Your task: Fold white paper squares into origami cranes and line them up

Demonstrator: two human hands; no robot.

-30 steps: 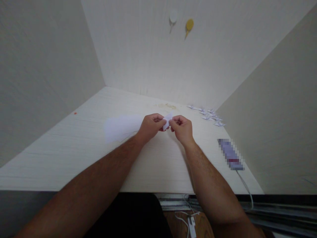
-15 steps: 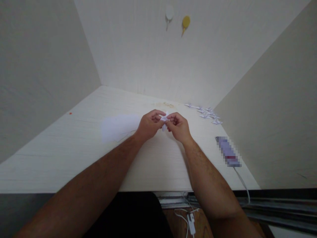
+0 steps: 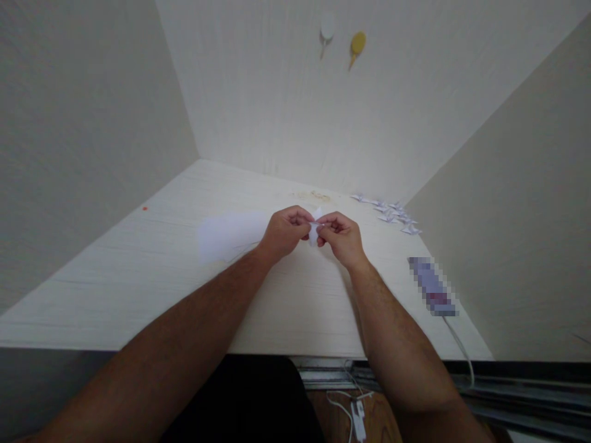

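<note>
A small folded piece of white paper (image 3: 314, 234) is held between my two hands above the table (image 3: 295, 307). My left hand (image 3: 287, 232) pinches its left side with thumb and forefinger. From the right, my right hand (image 3: 342, 237) pinches the other side the same way. One paper tip points away from me and another hangs toward me; the fingertips hide the folds in between. Left of my left hand lies a stack of flat white paper (image 3: 231, 234). Several folded white paper pieces (image 3: 390, 212) with pointed ends, like small cranes, sit at the back right.
A phone-like blurred device (image 3: 431, 286) lies at the right table edge, its white cable (image 3: 459, 347) running over the front. A white power strip (image 3: 357, 420) is on the floor. Walls enclose the table; a white hook (image 3: 327, 27) and a yellow hook (image 3: 357, 43) are on the back one.
My fingers have shifted on the folded paper, and more of its far and near tips shows between them. The whole view has moved slightly, so everything appears further right.
</note>
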